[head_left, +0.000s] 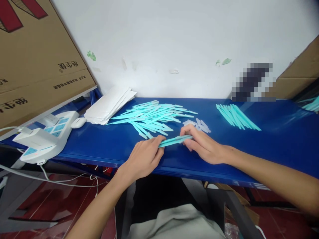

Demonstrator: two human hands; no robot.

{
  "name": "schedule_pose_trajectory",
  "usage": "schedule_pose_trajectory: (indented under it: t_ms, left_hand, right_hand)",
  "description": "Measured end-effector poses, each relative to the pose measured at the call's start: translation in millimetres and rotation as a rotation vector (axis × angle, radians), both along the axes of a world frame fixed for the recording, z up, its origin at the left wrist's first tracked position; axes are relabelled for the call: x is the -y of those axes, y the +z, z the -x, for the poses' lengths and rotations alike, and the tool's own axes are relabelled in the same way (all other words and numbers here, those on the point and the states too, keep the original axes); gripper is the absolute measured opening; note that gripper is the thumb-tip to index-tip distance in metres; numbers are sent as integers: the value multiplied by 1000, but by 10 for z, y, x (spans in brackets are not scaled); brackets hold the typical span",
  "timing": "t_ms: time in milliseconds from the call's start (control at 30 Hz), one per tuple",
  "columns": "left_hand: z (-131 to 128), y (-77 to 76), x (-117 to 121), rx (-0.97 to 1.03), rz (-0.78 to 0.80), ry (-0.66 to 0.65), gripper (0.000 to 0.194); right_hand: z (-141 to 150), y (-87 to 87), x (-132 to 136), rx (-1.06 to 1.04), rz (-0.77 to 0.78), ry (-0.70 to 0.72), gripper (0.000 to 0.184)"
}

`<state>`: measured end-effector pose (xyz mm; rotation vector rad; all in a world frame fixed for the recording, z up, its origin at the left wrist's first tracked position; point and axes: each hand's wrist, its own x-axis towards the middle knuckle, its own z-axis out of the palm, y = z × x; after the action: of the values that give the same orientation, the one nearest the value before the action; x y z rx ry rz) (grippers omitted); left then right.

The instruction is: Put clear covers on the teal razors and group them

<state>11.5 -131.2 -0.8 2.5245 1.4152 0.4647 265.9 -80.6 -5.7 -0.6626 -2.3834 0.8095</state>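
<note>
Close to the table's front edge, my left hand [147, 154] is closed around one end of a slim turquoise eyebrow razor [170, 142]. The fingers of my right hand [203, 142] pinch its paler far end, where a clear cap seems to sit; the fingers partly hide it. Whether a second razor lies in this grip I cannot tell. Just behind my right hand is a small pile of clear plastic caps [203, 126]. A large loose heap of turquoise eyebrow razors [157, 114] spreads behind both hands. Farther right, several more razors [236, 116] lie side by side in a neat row.
On the blue table [89, 142], a stack of white envelopes or sheets [107, 104] stands left of the heap. A white power strip [52, 136] with cables and a small white mouse-like object [78, 122] are at the left. A large cardboard box [40, 66] rises behind them.
</note>
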Motion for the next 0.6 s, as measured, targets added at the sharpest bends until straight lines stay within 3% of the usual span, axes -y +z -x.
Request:
schedule_pose_trajectory:
  t_ms: [333, 600]
  left_hand:
    - [-168, 118, 150, 210, 112, -20, 26]
    - [-191, 129, 144, 314, 172, 4, 41]
  right_hand:
    - [45, 3, 80, -151, -27, -147, 17]
    - [9, 7, 48, -76, -163, -105, 11]
